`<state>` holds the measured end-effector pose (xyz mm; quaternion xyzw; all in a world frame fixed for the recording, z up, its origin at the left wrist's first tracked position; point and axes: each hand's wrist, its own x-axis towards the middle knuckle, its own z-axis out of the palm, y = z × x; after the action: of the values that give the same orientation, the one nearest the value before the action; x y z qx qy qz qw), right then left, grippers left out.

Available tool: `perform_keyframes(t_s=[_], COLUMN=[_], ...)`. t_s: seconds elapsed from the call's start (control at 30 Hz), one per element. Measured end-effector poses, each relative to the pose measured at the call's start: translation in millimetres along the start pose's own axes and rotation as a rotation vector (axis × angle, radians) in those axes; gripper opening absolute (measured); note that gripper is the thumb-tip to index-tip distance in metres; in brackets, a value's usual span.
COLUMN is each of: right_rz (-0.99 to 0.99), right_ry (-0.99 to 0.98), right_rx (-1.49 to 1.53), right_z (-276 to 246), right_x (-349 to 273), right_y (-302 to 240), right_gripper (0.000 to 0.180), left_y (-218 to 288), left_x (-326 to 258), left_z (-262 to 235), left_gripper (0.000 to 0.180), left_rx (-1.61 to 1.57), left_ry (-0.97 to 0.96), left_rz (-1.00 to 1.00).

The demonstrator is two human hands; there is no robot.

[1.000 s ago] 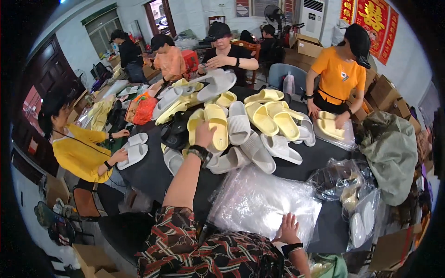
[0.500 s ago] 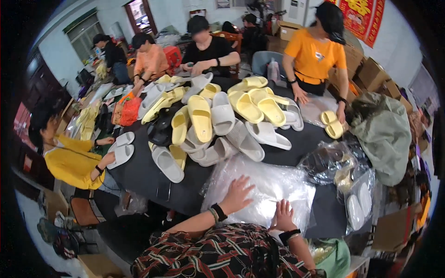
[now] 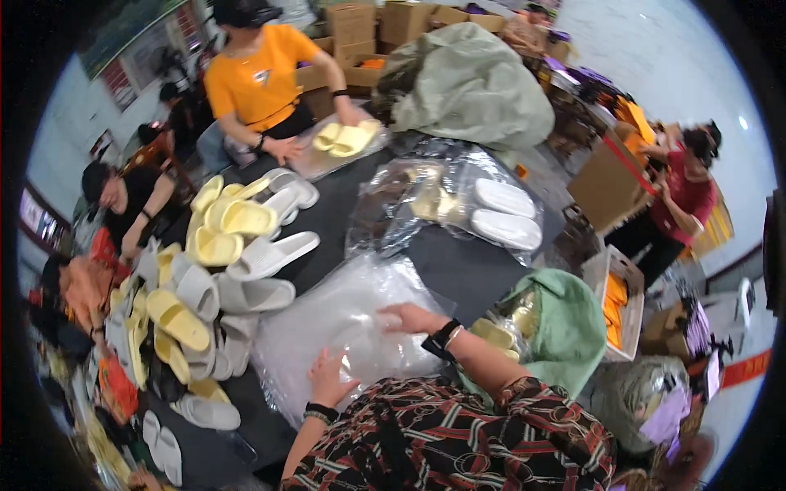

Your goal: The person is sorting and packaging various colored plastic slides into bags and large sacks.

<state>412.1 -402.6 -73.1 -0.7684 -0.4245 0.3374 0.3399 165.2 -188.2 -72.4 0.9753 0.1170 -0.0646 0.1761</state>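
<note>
A stack of clear plastic bags (image 3: 295,335) lies flat on the dark table in front of me. My left hand (image 3: 330,380) rests on its near edge with fingers spread, holding nothing. My right hand (image 3: 412,318) lies over the stack's right side, fingers stretched out and nothing held. Left of the bags is a heap of slippers, among them a yellow slipper (image 3: 177,319) and a grey slipper (image 3: 266,255). Beyond my right hand, a pair of white slippers (image 3: 506,214) sits inside clear plastic, beside more crumpled clear packaging (image 3: 393,204).
Across the table a person in orange (image 3: 260,78) handles yellow slippers (image 3: 346,138) on clear plastic. A light green sack (image 3: 569,331) with bagged slippers stands by my right elbow. Behind the table are a large grey-green sack (image 3: 471,90) and cardboard boxes (image 3: 350,26).
The view has swung to the right, bringing the green sack and a person in red into sight. Both my hands stay over the plastic bags, and the right one now reaches farther across them.
</note>
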Motion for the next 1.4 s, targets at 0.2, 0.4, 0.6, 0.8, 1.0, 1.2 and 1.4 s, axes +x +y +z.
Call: perform_keyframes(t_s=[0.2,0.4,0.6,0.8,1.0,1.2,1.4], right_rz=[0.265,0.78,0.822,0.488,0.394,0.189,-0.231], right_ry=[1.247,0.928,0.8,1.144,1.095,0.764,0.199], right_rx=[-0.429,-0.678,-0.814,-0.542,-0.265,-0.03,0.252], right_z=[-140,-203,-218,-255,-307,-291,-236], right_x=[-44,-76,-74,-84,-140,-133,-76], right_y=[40,79,145,136,42,-68,-134], right_gripper=[0.065,0.122,0.103,0.024,0.031,0.04,0.056], left_y=[6,2,3,6,6,1,-31], left_x=[1,2,9,3,9,3,19], left_z=[-2,0,2,1,-1,-1,19], left_gripper=[0.083,0.085,0.089,0.09,0.091,0.087,0.07], left_rx=[-0.017,-0.054,-0.038,-0.012,-0.034,0.001,-0.194], left_ry=[-0.01,-0.015,-0.011,-0.064,-0.057,-0.033,0.183], left_rz=[-0.074,-0.051,-0.013,-0.121,-0.071,-0.083,-0.057])
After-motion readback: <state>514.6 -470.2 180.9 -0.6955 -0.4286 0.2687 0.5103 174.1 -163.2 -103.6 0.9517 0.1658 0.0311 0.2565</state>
